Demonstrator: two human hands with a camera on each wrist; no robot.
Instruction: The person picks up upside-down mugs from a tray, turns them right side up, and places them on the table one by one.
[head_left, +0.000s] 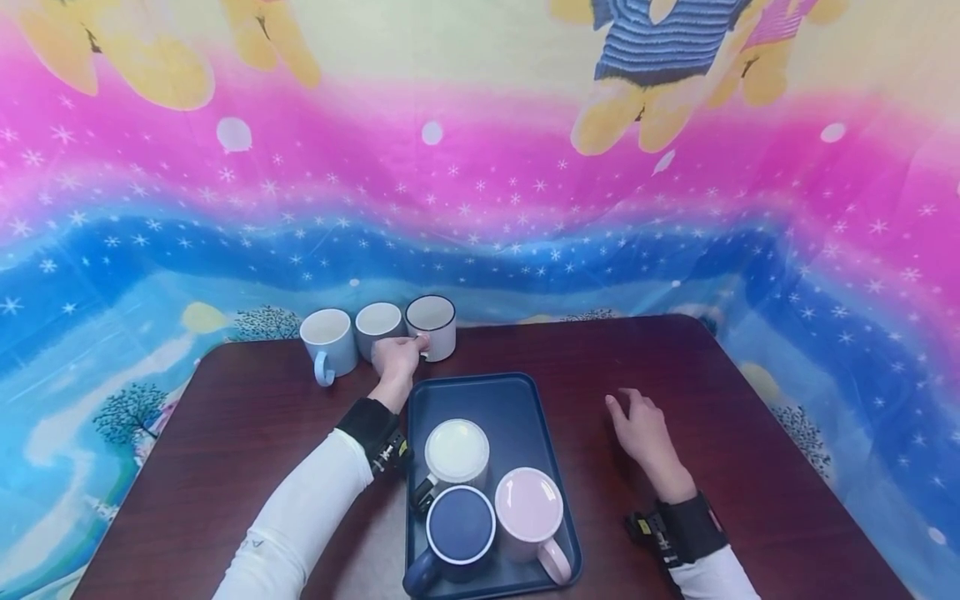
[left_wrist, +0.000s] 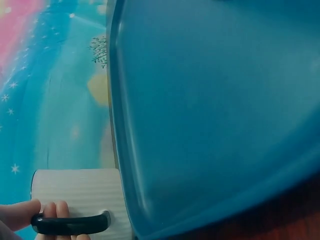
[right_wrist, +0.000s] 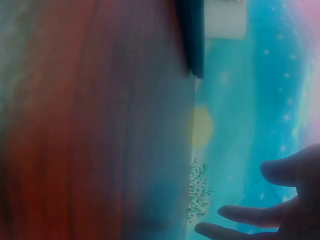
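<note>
Left hand: we see our left hand (head_left: 396,358) at the far edge of the table (head_left: 225,433), fingers (left_wrist: 55,210) curled round the black handle (left_wrist: 70,224) of the white mug with the dark rim (head_left: 432,327).
Mug position: it stands upright, rightmost in a row with a grey mug (head_left: 377,327) and a light blue mug (head_left: 328,342), just beyond the blue tray (head_left: 517,408).
Handle and fingers: in the left wrist view the handle lies across our fingertips, thumb at its end.
Right hand: our right hand (head_left: 641,433) rests on the table right of the tray, fingers (right_wrist: 245,215) loose, spread and holding nothing.
Tray: a white mug (head_left: 456,454), a navy mug (head_left: 457,533) and a pink mug (head_left: 528,512).
</note>
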